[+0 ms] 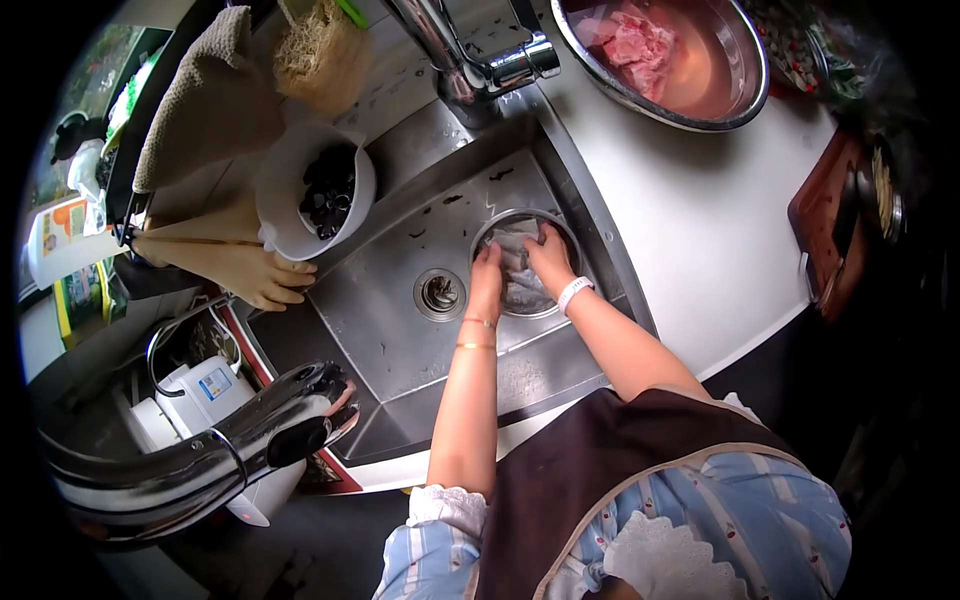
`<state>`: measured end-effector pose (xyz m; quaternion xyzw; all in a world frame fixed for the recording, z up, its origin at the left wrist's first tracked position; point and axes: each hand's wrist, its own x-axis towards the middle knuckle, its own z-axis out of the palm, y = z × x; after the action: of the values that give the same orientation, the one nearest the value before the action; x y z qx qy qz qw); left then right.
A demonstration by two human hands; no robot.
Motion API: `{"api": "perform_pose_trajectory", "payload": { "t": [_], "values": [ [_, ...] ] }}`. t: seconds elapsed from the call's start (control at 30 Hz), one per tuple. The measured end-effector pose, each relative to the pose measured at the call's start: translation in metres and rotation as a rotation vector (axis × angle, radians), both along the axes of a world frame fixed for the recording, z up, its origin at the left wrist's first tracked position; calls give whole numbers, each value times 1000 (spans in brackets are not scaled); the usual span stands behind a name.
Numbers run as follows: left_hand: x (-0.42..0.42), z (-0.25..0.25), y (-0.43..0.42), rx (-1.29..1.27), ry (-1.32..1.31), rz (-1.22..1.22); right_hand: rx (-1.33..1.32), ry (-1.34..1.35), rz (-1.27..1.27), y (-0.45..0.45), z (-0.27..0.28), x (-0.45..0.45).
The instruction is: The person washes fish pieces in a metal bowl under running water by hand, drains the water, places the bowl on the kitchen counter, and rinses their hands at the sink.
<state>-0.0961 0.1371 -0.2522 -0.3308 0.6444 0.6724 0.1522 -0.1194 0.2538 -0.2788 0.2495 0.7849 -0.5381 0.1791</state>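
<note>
**Gripping a grey cloth [513,240] inside a round metal bowl [527,212]**

With the left hand [487,277], holding the cloth at its left edge, with fingers bent and closed on the fabric. With the right hand [549,257], pinching it on the opposite side between thumb and fingers. Between the two, a short stretch of wet-looking fabric, within the bowl's rim. On the left wrist, a red cord bracelet [480,322] and a gold bangle [476,346]; on the right, a white wristband [574,291].

Under the bowl, the floor of a stainless-steel sink [400,345], with a drain [440,294] just to the left. Behind, at the sink's far edge, a chrome faucet [468,85]. At the left rim, a white plastic bowl [279,190] with dark, glossy pieces [328,192] in it, beside a beige rubber glove [225,257]. Farther back, a loofah [320,62] and a beige towel [212,105].

To the right, a white countertop [680,225]. On its far part, a metal basin [679,122] of pinkish liquid and raw meat [642,48].
</note>
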Motion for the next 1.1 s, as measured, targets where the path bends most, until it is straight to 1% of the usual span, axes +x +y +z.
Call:
{"api": "perform_pose_trajectory", "payload": {
  "t": [0.03,0.07,0.13,0.17,0.2,0.23,0.27,0.3,0.33,0.4,0.43,0.47,0.53,0.57,0.6,0.67,0.7,0.73,0.8,0.83,0.87,0.93,0.97,1.0,1.07,1.1],
  "values": [
    [-9,-5,-2,365,-148,74,-42,-56,-39,0,0,-4],
    [-15,-11,1,363,-149,75,-45,-57,-38,1,0,-5],
    [-19,-17,9,278,-120,113,9,35,-36,-1,0,0],
    [-20,-18,10,271,-132,138,-145,-19,-115,-1,-2,2],
    [-18,-17,9,268,-131,136,-148,-18,-116,-1,-3,4],
    [-19,-6,11,198,-104,122,-92,33,-30,1,-4,9],
    [-16,-4,14,131,-78,107,-33,81,56,3,9,11],
    [-12,-14,11,199,-5,152,1,141,118,6,23,16],
    [-9,-16,8,203,-3,149,5,143,116,9,32,19],
    [3,-14,1,360,49,254,154,265,371,14,44,29],
    [4,-1,-1,336,0,228,181,224,464,18,58,31],
    [6,5,-4,337,1,228,182,224,464,20,60,35],
    [11,11,-9,10,-35,38,372,235,445,25,62,39],
    [15,5,-8,-114,43,-9,363,205,451,28,62,33],
    [15,0,-7,-114,42,-8,362,204,453,27,55,26],
    [10,-8,-3,-162,36,16,190,188,179,19,33,14],
    [7,-12,-2,-176,3,-34,72,166,126,14,22,8],
    [2,-14,-1,-178,2,-33,71,166,127,10,23,1],
    [-10,-17,3,276,-142,134,-4,-122,136,3,26,-11],
    [-17,-8,8,209,-174,134,79,-78,179,-1,0,-7],
    [-19,-13,7,210,-176,133,80,-79,178,0,0,-11],
    [-20,-17,6,138,-94,-34,-160,-85,174,4,-5,-15],
    [-18,-17,4,185,-28,-28,-90,-15,126,2,-8,-12],
    [-15,-15,1,187,-31,-29,-88,-19,125,5,-10,-9],
    [-12,-4,-5,212,36,-71,-224,-95,9,11,6,-6],
    [-10,-1,-8,243,25,-33,-147,-99,-9,15,19,-4]
  ]
}}
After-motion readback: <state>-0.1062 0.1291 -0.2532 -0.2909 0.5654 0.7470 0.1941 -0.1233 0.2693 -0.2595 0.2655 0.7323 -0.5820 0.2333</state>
